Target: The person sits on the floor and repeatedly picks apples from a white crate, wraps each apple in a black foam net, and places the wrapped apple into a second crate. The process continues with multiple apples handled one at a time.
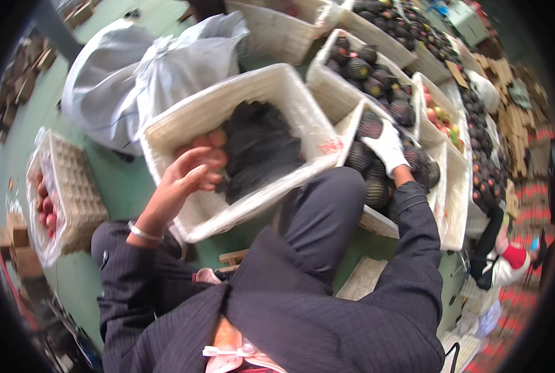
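Note:
A white plastic crate (263,212) lined with clear film stands before my knees. Inside it lie several red fruits (207,140), probably apples, and a heap of black foam net sleeves (258,144). My bare left hand (191,175) hovers over the near left of this crate, fingers apart and slightly curled, with nothing in them. To the right, my right hand (387,144), in a white glove, has its thumb and fingers around a fruit in a black net (369,127). That fruit rests among other netted fruits (375,191) in a second crate.
White woven sacks (151,79) stand behind the crate. Another crate of red fruit (70,186) is on the floor at left. More crates of netted fruit (366,70) reach up the right side. A person (505,261) is at far right, near flattened cardboard (515,135).

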Demonstrator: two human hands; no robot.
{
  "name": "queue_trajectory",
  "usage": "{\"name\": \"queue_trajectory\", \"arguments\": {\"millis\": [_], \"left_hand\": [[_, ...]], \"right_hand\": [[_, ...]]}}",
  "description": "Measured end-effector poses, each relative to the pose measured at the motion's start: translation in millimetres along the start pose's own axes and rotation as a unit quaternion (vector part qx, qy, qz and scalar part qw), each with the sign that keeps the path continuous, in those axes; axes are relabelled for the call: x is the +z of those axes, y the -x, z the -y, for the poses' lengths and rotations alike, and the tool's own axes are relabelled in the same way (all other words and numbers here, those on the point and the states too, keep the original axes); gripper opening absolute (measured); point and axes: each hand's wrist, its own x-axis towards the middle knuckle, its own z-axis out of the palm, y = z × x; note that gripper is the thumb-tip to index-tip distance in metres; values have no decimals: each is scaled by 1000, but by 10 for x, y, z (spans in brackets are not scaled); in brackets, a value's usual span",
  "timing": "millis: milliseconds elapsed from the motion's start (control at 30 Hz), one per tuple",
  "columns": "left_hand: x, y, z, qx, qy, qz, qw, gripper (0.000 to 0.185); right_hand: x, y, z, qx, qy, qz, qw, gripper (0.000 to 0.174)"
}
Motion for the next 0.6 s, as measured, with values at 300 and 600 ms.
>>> {"name": "queue_trajectory", "arguments": {"millis": [300,600], "left_hand": [[-206,-120,-107,47,47,-134,989,31],[-439,49,-335,128,96,-189,969,27]], "right_hand": [[520,-319,1435,-419,-154,113,888,33],[2327,774,3227,-498,59,394,770,42]]}}
